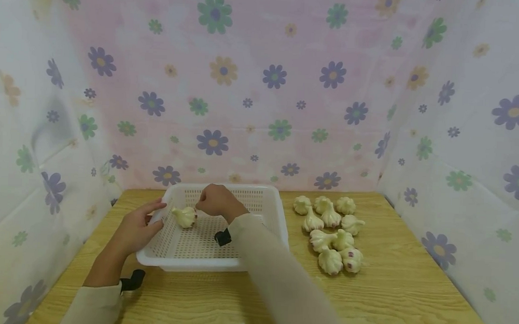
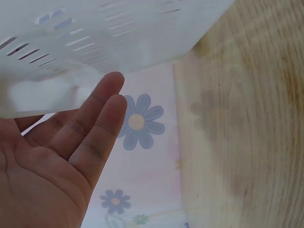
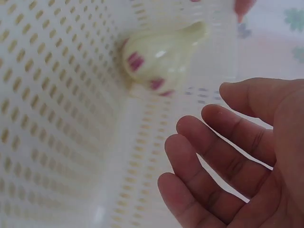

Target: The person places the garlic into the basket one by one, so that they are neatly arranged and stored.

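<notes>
A white plastic basket [image 1: 211, 264] with slotted walls stands on the wooden table. Inside, near its left wall, one garlic bulb [image 1: 185, 217] lies tilted, pale with purple patches at its base; the right wrist view shows this garlic bulb [image 3: 159, 59] larger. My right hand [image 1: 217, 200] is over the basket, just right of the bulb. In the right wrist view the right hand [image 3: 228, 156] has loosely bent, spread fingers, with nothing held. My left hand [image 1: 136, 226] rests against the left rim; in its wrist view the left hand [image 2: 61, 152] shows nearly straight fingers beside the basket wall.
Several garlic bulbs [image 1: 332, 220] lie grouped on the table [image 1: 393, 284] to the right of the basket. Flower-printed cloth [image 1: 252, 118] hangs behind the table and along both sides. A black wrist camera [image 1: 222, 237] sits on the right sleeve.
</notes>
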